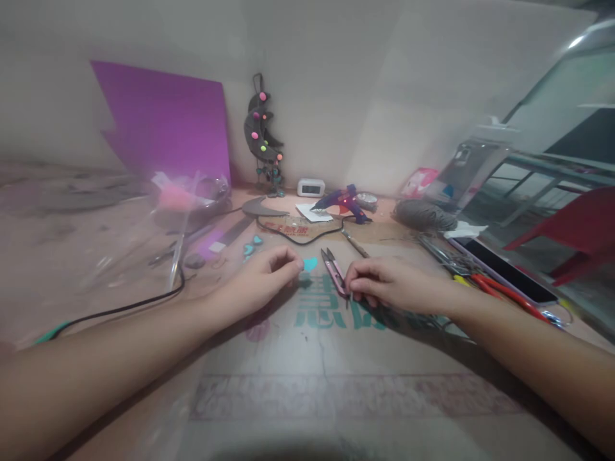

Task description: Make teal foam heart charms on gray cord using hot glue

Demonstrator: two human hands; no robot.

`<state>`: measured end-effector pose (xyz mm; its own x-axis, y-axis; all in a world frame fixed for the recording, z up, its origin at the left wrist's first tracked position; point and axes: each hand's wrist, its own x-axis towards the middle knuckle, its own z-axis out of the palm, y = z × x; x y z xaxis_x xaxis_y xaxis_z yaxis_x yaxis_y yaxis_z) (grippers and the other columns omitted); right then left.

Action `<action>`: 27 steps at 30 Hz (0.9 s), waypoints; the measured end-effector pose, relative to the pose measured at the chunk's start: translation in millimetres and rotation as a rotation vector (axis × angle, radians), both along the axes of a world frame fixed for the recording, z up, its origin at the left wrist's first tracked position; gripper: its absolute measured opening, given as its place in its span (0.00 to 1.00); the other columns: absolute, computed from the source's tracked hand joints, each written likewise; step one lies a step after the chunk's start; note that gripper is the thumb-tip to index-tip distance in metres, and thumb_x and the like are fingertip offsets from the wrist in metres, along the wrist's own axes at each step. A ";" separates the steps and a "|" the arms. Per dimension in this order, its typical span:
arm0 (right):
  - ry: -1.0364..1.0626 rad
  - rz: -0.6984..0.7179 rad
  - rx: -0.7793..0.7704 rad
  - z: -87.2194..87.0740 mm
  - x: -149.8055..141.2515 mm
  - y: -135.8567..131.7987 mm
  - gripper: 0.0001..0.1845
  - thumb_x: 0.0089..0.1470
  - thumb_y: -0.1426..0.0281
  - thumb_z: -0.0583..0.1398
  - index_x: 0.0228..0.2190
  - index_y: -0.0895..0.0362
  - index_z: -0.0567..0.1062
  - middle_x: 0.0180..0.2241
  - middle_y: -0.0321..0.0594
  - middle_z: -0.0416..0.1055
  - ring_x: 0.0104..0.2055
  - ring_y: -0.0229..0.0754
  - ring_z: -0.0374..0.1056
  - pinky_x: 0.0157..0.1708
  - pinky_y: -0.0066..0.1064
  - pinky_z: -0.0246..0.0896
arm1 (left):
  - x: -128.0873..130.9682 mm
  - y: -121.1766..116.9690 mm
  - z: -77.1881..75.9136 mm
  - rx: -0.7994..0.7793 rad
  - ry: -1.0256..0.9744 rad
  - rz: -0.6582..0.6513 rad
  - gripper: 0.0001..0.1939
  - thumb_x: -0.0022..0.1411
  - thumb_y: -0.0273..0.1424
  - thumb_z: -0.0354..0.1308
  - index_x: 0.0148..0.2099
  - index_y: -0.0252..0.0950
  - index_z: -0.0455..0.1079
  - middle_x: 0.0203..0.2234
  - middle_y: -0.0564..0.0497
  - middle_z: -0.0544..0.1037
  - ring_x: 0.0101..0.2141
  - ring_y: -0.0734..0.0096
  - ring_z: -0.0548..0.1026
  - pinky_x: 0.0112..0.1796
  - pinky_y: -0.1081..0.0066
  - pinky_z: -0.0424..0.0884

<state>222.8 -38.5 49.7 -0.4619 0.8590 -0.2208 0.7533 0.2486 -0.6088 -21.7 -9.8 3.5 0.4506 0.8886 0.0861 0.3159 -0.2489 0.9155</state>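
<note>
My left hand (pixel 278 266) is closed in a pinch, holding a small teal piece (pixel 310 264) above the board by its edge. My right hand (pixel 377 282) is also pinched, with a thin greyish bit just under the fingertips that I cannot make out. Pink thread snips (pixel 335 272) lie beside the right fingertips, blades pointing away; whether the fingers touch them is unclear. Several teal pieces (pixel 252 246) lie beyond my left hand. A blue glue gun (pixel 346 202) with a red light stands farther back, its nozzle over a white paper (pixel 314 212).
A grey moon shape (pixel 264 207) lies near a white clock (pixel 311 187). A moon hanging (pixel 262 134) and a purple sheet (pixel 173 121) are at the wall. To the right are grey yarn (pixel 425 216), red-handled pliers (pixel 504 291) and a phone (pixel 504 269). A black cord (pixel 300 242) crosses the board.
</note>
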 end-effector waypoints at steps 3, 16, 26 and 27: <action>0.042 -0.060 0.251 -9.4 1.8 11.1 0.12 0.61 0.66 0.52 0.32 0.56 0.74 0.27 0.35 0.72 0.29 0.37 0.68 0.30 0.27 0.61 | 1.3 -0.3 1.4 -0.009 -0.015 -0.003 0.13 0.65 0.38 0.52 0.30 0.36 0.63 0.23 0.56 0.67 0.24 0.76 0.64 0.25 0.74 0.58; -0.085 0.106 -0.250 16.4 78.0 37.3 0.17 0.61 0.56 0.54 0.31 0.57 0.70 0.28 0.36 0.71 0.23 0.33 0.62 0.24 0.27 0.58 | -2.2 2.7 -6.1 -0.071 0.018 -0.006 0.14 0.66 0.41 0.52 0.31 0.38 0.63 0.23 0.56 0.66 0.22 0.76 0.64 0.22 0.75 0.57; 0.176 -0.232 0.585 2.6 8.4 3.1 0.08 0.59 0.68 0.57 0.31 0.56 0.74 0.26 0.36 0.75 0.28 0.36 0.69 0.28 0.26 0.61 | -0.5 1.4 -3.2 0.025 0.058 -0.022 0.14 0.65 0.40 0.52 0.33 0.36 0.66 0.24 0.55 0.68 0.26 0.74 0.67 0.28 0.74 0.62; 0.160 -0.146 0.613 -2.1 -0.7 -4.8 0.07 0.59 0.69 0.57 0.32 0.55 0.75 0.28 0.36 0.76 0.29 0.36 0.70 0.30 0.26 0.61 | 0.1 0.6 -1.9 0.048 0.069 -0.025 0.14 0.65 0.40 0.52 0.33 0.36 0.67 0.25 0.55 0.69 0.27 0.73 0.67 0.28 0.73 0.62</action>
